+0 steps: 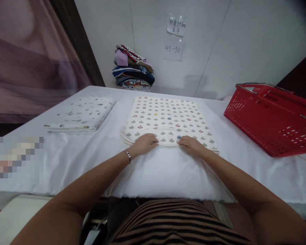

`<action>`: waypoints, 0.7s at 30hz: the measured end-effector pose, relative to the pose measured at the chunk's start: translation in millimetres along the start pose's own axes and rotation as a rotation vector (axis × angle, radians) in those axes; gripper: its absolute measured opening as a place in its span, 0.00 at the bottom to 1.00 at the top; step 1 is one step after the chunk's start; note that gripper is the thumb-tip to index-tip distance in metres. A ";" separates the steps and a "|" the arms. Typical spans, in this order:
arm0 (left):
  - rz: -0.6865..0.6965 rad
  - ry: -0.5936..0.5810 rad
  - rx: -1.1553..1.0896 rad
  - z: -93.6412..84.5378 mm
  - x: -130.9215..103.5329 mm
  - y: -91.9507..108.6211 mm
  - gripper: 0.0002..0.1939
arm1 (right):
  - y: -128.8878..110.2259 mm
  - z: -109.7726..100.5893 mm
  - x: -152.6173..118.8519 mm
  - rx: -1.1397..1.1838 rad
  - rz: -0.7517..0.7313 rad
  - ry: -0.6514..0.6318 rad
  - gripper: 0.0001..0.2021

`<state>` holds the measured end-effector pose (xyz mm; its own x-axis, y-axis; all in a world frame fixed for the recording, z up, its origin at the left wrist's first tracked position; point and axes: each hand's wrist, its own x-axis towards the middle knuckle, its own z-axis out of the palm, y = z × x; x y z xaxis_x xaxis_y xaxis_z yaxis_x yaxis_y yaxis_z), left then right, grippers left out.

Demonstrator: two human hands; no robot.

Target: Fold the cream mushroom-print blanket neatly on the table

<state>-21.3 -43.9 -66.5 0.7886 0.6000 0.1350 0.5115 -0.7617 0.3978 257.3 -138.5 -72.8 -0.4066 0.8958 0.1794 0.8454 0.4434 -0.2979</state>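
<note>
A white cloth (165,117) printed with small grey, red and blue shapes lies folded in layers on the white-covered table (155,173). My left hand (145,143) holds its near edge, left of the middle, with the fingers over the fabric. On the same edge, a little to the right, my right hand (191,145) grips the cloth, its fingers pressed together. The thumbs are partly hidden. Between the hands the near edge runs nearly straight, and its left corner is rounded.
Another folded printed cloth (84,114) lies at the left of the table. A red plastic basket (267,119) stands at the right. Behind the table is a stack of folded fabrics (134,69) by the wall. Two paper notes (172,51) hang there.
</note>
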 end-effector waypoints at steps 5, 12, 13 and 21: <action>0.042 0.031 0.061 -0.6 1.7 2.5 0.11 | 1.2 13.8 -3.9 -0.174 0.000 0.161 0.14; 0.228 0.135 0.482 18.8 -3.6 -2.3 0.11 | -0.7 21.5 -6.7 -0.357 -0.102 0.185 0.13; 0.240 0.136 0.489 21.2 -4.0 -3.7 0.12 | -2.0 20.4 -6.9 -0.362 -0.122 0.175 0.14; 0.252 0.130 0.480 21.6 -7.5 -3.1 0.13 | -9.5 8.2 -7.5 -0.331 -0.204 0.134 0.14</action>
<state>-21.5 -51.3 -88.4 0.8736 0.3870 0.2950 0.4345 -0.8933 -0.1148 249.5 -149.2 -79.0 -0.5476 0.7687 0.3304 0.8265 0.5585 0.0706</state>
